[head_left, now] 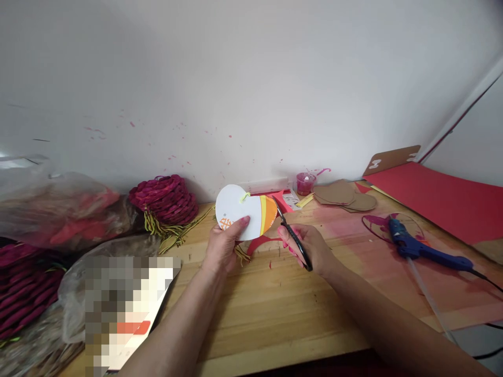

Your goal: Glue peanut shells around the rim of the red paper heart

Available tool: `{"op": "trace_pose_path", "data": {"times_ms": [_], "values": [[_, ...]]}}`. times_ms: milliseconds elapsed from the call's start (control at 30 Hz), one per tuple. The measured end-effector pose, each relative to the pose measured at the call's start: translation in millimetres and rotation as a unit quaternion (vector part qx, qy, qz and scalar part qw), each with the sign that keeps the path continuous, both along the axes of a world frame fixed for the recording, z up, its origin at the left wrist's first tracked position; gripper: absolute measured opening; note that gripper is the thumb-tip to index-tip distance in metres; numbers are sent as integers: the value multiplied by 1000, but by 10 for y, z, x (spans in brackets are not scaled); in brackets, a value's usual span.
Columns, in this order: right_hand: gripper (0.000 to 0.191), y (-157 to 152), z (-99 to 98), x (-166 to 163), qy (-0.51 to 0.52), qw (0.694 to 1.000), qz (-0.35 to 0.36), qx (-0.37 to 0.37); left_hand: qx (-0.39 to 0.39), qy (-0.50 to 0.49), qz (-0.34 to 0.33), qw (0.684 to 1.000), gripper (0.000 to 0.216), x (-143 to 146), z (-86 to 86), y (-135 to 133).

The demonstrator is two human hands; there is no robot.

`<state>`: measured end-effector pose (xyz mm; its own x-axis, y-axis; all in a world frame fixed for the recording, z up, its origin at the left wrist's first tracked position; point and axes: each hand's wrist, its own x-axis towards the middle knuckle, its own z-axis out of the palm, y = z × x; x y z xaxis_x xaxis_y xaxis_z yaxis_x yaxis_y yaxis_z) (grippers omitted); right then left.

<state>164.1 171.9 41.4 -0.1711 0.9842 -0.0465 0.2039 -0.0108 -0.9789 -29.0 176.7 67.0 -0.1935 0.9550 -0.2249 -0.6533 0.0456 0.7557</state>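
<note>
Smooth, round-lobed white card [254,209], banded yellow and orange, held left of a blue glue gun [411,245]; a ropy magenta coil [167,201] lies farther left of the gun. The left hand [225,243], pinching the card, hides some print. The right hand [317,250] grips black scissors [294,237] at its edge, blade gap unclear.

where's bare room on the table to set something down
Bare table at the front, between your left forearm and right forearm; a bare pink patch between right forearm and glue gun. Crowded: left, with bags and yarn; back, with cup and cardboard.
</note>
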Motion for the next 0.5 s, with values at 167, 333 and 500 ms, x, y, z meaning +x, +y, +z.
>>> {"op": "trace_pose_path", "data": {"times_ms": [167,333,500], "values": [[47,-6,-28,-8,5,1000,10,-6,13,19,19,1000,44,12,-66,11],[47,-23,-29,-22,5,1000,9,-5,19,15,33,999,42,54,-66,5],[49,-35,-7,-26,7,1000,14,-3,24,28,43,998,47,32,-72,29]]}}
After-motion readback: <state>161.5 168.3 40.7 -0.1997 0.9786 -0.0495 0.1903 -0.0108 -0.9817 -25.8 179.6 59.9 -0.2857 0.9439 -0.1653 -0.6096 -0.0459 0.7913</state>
